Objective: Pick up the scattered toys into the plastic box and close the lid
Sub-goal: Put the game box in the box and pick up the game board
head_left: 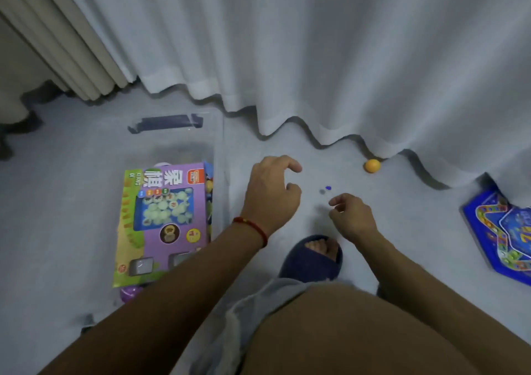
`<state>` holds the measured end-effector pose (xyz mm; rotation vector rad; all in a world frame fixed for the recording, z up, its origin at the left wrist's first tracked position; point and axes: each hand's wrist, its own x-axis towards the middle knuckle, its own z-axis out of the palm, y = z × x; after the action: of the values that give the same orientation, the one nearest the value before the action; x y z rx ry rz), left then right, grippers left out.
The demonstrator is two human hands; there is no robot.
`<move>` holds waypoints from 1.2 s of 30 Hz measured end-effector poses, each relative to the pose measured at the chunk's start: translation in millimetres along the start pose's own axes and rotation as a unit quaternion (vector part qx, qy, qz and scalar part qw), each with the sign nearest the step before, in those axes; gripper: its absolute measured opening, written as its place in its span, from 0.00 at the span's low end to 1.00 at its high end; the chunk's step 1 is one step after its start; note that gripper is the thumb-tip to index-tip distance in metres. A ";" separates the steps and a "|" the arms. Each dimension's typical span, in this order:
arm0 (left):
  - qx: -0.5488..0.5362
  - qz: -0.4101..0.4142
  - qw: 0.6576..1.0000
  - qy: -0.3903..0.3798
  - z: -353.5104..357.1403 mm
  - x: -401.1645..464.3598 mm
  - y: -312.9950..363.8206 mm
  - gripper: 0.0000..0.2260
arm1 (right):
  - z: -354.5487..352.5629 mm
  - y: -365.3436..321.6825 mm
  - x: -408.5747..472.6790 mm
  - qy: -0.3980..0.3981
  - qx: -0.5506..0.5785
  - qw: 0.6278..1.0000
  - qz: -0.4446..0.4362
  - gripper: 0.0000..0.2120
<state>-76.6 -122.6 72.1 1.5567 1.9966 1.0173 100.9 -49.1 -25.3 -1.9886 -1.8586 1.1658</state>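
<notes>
A clear plastic box with a dark blue handle stands open on the grey floor at left. A purple and green game carton lies inside it. My left hand hovers just right of the box, fingers curled apart, holding nothing. My right hand is lower right, fingers loosely pinched; whether it holds something is unclear. Between the hands lie a small blue marble and a grey marble. An orange ball rests at the curtain's hem.
A blue board game mat lies at the right edge. White curtains hang along the back. My foot in a dark blue slipper and my knee fill the lower middle. A purple ball sits under the carton's near end.
</notes>
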 end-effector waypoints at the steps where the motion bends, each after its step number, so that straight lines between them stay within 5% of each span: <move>1: -0.007 -0.055 0.997 -0.052 18.8 6.2 -2.1 0.15 | 5.2 9.6 7.7 -0.009 -0.026 1.000 0.002 0.14; 5: -0.007 -0.229 0.953 -0.198 76.8 23.5 -28.3 0.16 | 30.9 36.5 38.9 0.002 -0.131 0.991 0.032 0.22; 10: 0.038 -0.239 0.947 -0.212 123.6 48.2 -58.9 0.18 | 50.1 38.1 85.2 0.065 -0.105 0.991 -0.050 0.28; 15: 0.062 -0.161 0.969 -0.175 159.3 95.5 -69.3 0.19 | 63.2 34.1 136.5 0.037 -0.191 0.961 -0.199 0.17; 19: 0.103 -0.034 0.975 -0.195 188.1 135.6 -68.8 0.20 | 46.7 52.5 153.9 0.058 -0.112 0.967 -0.223 0.10; 25: 0.318 0.208 0.914 -0.140 195.2 230.3 -55.0 0.23 | -34.4 71.3 197.4 0.159 -0.170 0.954 -0.190 0.10; 30: 0.450 0.227 0.862 -0.057 133.7 281.1 -62.6 0.25 | -44.2 94.1 212.6 0.083 -0.197 0.966 -0.147 0.10; 36: 0.500 0.205 0.841 -0.012 70.8 287.0 -81.7 0.35 | -121.2 104.0 212.2 0.204 -0.127 0.966 -0.092 0.27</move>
<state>-164.0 161.7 -2.7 2.5638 2.3664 -0.0578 238.9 167.2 -94.3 -1.9377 -1.9840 0.4418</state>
